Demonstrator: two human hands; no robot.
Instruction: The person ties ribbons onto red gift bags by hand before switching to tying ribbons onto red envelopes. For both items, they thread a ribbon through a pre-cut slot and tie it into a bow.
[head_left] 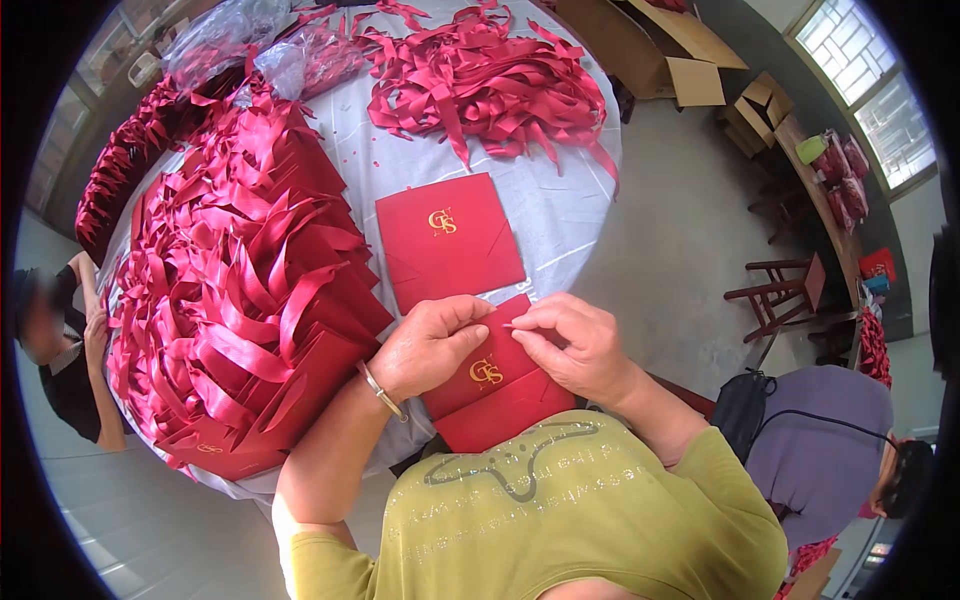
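Note:
A red paper gift bag (500, 365) with gold lettering lies flat in front of my body, close to the table's edge. My left hand (432, 345) is closed at the bag's upper left, thumb and forefinger pinched on its edge. At the upper right of the same bag, my right hand (578, 345) is closed in a pinch. A tiny whitish tip shows at its fingertips; what it belongs to is too small to tell. Just beyond both hands lies another flat red bag (450, 240) with the same gold lettering.
Many red bags with ribbon handles (250, 290) stand packed at the left. A heap of loose red ribbons (490, 85) lies at the back, near clear plastic wrapping (225, 45). Cardboard boxes (695, 80) and a wooden stool (785, 295) are at right. People are on both sides.

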